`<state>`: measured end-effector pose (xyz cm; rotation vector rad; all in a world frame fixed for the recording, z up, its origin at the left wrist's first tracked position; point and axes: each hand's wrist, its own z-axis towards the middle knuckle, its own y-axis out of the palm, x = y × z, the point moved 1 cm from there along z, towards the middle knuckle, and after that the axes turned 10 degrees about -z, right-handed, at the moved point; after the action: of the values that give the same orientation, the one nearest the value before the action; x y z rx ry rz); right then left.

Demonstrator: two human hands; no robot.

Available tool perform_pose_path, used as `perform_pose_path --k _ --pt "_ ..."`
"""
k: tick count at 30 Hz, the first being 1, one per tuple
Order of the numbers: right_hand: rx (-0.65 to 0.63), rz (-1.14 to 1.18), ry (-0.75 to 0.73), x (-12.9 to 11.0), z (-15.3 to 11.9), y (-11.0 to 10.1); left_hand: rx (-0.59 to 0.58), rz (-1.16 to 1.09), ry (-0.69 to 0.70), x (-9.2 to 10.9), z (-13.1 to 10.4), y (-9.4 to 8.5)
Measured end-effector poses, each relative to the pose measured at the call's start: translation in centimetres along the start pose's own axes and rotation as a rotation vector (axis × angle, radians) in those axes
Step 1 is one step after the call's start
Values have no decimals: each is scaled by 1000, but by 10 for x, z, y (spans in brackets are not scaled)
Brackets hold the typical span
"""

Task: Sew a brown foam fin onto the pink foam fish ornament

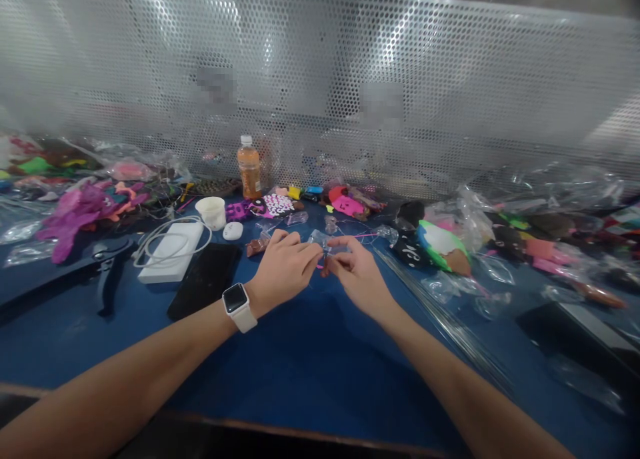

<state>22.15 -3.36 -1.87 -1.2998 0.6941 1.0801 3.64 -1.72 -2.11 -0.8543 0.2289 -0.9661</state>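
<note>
Over the middle of the blue table, my left hand (286,264), with a watch on its wrist, has its fingers closed on a small piece of clear plastic (319,237). Facing it, my right hand (361,273) pinches the other side of the same piece with thumb and index finger. A small pink and brown bit shows below, between the fingertips; the fingers hide most of it. Just beyond my hands, a thin pink stick (364,235) lies near crumpled clear plastic (387,234).
To the left lie a black phone (205,280), a white box (173,251) with a cable, a paper cup (212,213) and pliers (110,265). A drink bottle (249,169) stands behind. Thin wires (435,305) and a green-edged bag (443,245) lie right. A perforated metal panel (320,79) closes the back.
</note>
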Motion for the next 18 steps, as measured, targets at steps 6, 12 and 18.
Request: perform_pose_path --k 6,12,18 --pt "-68 -88 -21 7 0 1 -18 -9 -8 3 0 0" --pt "126 -349 -230 10 -2 -3 -19 -18 -52 3 2 0" --pt "283 -443 -298 5 -4 -4 4 -11 -65 5 2 0"
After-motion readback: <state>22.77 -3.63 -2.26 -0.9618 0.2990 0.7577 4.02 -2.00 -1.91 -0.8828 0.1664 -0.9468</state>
